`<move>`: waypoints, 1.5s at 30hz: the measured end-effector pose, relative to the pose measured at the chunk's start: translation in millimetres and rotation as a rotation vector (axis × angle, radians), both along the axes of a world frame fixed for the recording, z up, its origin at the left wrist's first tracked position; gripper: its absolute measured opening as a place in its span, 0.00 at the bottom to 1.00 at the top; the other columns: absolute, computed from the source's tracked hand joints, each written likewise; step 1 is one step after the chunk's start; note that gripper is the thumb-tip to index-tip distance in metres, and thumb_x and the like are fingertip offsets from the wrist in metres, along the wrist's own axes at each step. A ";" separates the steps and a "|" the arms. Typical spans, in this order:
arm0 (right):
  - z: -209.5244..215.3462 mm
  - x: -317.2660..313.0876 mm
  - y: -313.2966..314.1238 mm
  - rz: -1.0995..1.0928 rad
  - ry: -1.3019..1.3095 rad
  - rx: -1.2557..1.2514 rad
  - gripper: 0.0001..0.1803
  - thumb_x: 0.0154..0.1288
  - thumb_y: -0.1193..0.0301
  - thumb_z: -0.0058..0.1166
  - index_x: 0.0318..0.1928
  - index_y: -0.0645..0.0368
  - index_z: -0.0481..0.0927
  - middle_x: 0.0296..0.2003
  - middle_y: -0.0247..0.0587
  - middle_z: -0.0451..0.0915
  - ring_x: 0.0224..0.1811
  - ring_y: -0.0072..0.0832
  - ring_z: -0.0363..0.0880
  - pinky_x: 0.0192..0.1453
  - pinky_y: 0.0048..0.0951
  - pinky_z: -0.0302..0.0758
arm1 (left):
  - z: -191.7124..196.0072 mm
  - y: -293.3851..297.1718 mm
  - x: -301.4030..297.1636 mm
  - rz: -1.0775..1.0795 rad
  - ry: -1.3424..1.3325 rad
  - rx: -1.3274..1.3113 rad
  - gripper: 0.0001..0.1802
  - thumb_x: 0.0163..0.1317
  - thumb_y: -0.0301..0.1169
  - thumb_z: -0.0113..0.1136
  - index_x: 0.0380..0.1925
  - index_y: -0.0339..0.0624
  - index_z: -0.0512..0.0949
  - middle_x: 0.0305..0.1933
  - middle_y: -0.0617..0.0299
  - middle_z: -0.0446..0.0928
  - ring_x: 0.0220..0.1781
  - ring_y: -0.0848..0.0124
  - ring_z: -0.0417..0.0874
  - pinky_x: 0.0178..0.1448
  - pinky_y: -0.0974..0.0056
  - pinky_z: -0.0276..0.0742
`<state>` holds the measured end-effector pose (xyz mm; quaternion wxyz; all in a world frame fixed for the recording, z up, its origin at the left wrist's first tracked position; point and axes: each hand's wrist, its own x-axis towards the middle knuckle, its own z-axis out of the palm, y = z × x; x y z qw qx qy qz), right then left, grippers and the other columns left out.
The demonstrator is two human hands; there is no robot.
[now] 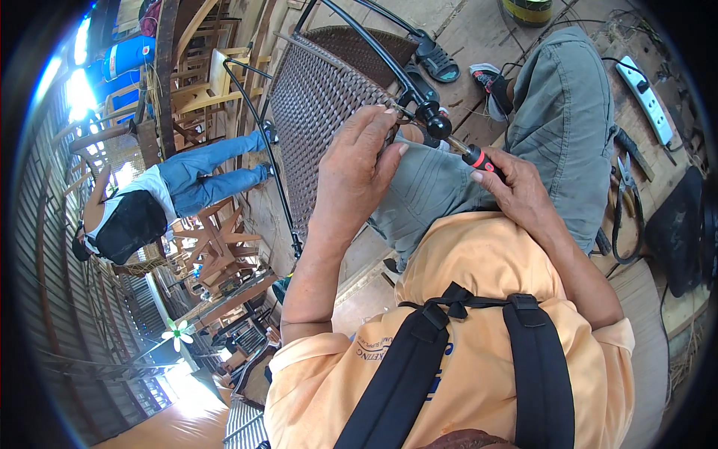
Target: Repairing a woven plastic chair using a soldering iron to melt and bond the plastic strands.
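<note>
A chair with a brown woven panel (323,101) and a black metal tube frame (359,41) lies on its side before me. My left hand (355,161) is closed round the corner of the weave, close to a frame joint with round black caps (434,120). What its fingertips pinch is partly hidden. In my right hand (520,187) is a screwdriver (479,159) with a black and red handle. Its shaft points up and left toward the joint. The tip is hidden behind the caps.
Scissors (627,191) and other hand tools lie at my right, below a white power strip (647,101). Dark sandals (437,60) rest past the frame. A yellowish can (527,11) stands at the top. Another person (149,198) is at left among wooden furniture parts (217,251).
</note>
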<state>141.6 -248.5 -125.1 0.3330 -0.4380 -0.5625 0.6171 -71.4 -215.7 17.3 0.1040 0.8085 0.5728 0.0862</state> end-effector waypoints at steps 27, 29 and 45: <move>-15.8 3.1 11.7 0.139 0.042 -0.136 0.19 0.64 0.59 0.59 0.47 0.60 0.80 0.22 0.40 0.73 0.25 0.27 0.70 0.32 0.35 0.68 | -1.6 0.6 -0.9 0.000 0.003 0.020 0.21 0.53 0.22 0.68 0.50 0.38 0.79 0.53 0.51 0.79 0.52 0.59 0.83 0.55 0.63 0.78; -17.1 2.7 12.2 0.138 0.060 -0.117 0.18 0.64 0.60 0.59 0.47 0.61 0.80 0.22 0.40 0.72 0.25 0.26 0.69 0.32 0.34 0.67 | -1.2 0.8 -0.4 0.001 -0.001 0.019 0.21 0.53 0.22 0.68 0.50 0.38 0.79 0.53 0.51 0.79 0.52 0.59 0.83 0.55 0.63 0.78; -20.5 3.2 9.6 0.081 0.078 -0.061 0.19 0.64 0.60 0.58 0.47 0.61 0.81 0.23 0.36 0.73 0.26 0.23 0.68 0.31 0.31 0.67 | -1.6 0.6 -0.7 0.005 0.009 0.032 0.21 0.53 0.22 0.68 0.49 0.38 0.80 0.53 0.52 0.80 0.51 0.60 0.83 0.53 0.64 0.79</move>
